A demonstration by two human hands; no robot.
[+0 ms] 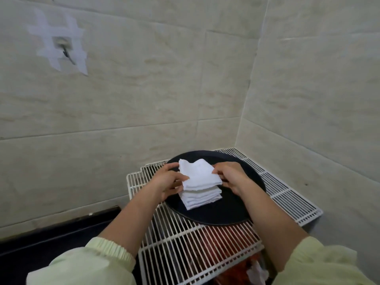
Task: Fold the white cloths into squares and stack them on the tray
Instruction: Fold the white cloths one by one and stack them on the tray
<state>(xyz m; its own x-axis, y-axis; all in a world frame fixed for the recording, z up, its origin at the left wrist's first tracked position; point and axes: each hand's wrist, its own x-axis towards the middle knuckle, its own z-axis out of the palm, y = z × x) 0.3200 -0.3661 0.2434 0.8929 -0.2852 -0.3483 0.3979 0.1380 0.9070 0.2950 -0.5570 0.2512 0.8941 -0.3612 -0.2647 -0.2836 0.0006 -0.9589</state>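
Two hands on one folded cloth (200,173), held just above the stack (200,197). Left hand (166,179) pinching the cloth's left edge, thumb on top, fingers beneath; right hand (231,176) closed on the right edge likewise. Directly below the grip, touching or nearly so: the pile of folded squares, near edge toward the wearer. Beneath that, the dark round tray (218,212) on a white wire rack (185,249). Cloth tilted, far corners raised. Probably a short drop straight down, both hands equally near.

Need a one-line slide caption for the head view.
Both hands, left hand and right hand, set a folded white cloth atop the stack on the black tray.
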